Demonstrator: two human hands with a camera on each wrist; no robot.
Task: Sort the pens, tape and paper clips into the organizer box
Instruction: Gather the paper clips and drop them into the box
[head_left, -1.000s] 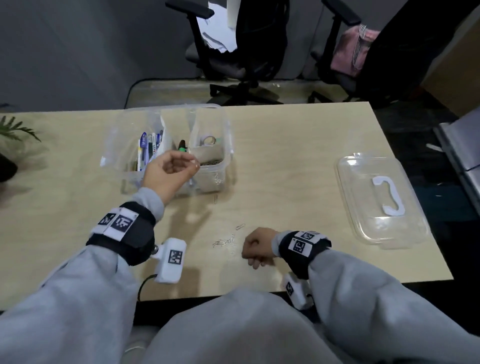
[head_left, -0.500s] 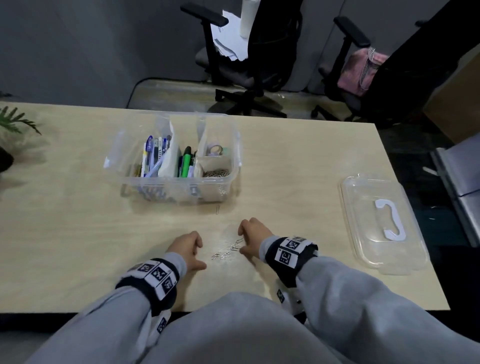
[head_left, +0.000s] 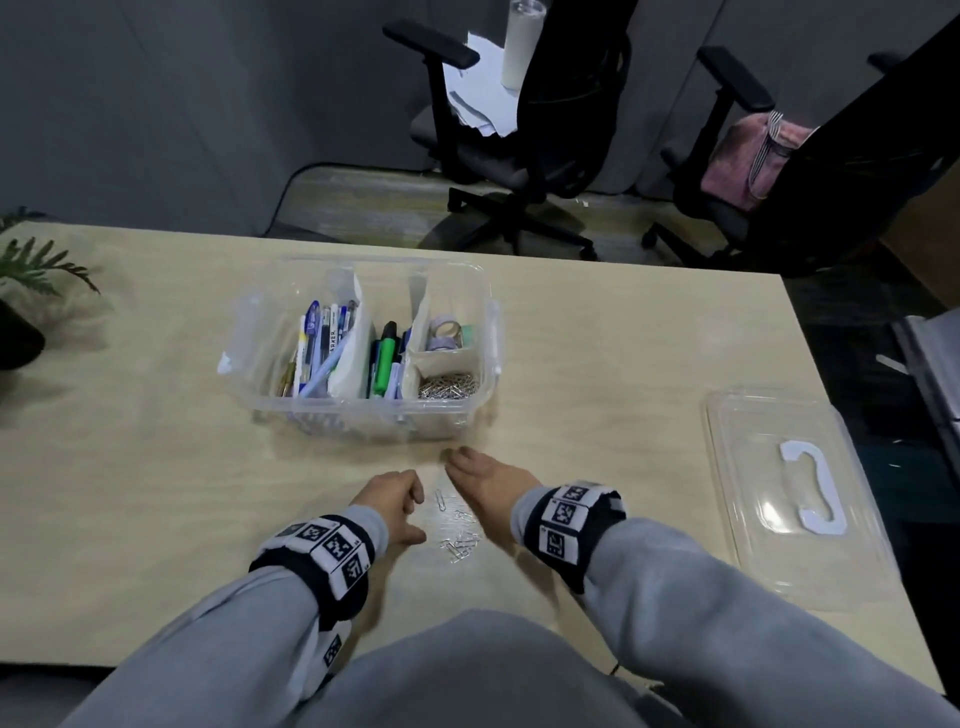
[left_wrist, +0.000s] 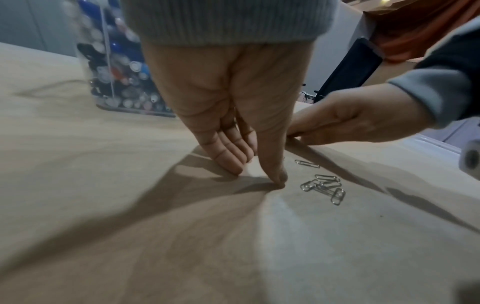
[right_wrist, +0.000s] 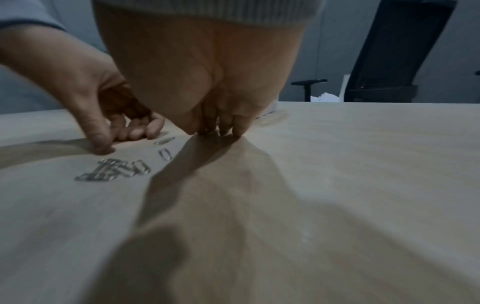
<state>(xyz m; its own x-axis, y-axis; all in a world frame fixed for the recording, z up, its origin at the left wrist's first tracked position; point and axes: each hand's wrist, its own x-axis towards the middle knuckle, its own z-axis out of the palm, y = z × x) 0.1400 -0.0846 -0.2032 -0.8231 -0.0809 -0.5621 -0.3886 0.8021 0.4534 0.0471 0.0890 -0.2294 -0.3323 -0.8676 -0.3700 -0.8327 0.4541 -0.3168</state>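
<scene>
Flanking loose silver wire paper clips (head_left: 457, 535) at lower centre, the left hand (head_left: 390, 506) rests relaxed, empty; the right hand's (head_left: 485, 486) fingertips (right_wrist: 237, 131) hide any grasp, so I cannot tell.

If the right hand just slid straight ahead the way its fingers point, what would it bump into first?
Probably the organizer box. The right hand points across the table at the box's near wall, at the corner holding paper clips. Nothing shows between them, though depth is hard to judge.
</scene>
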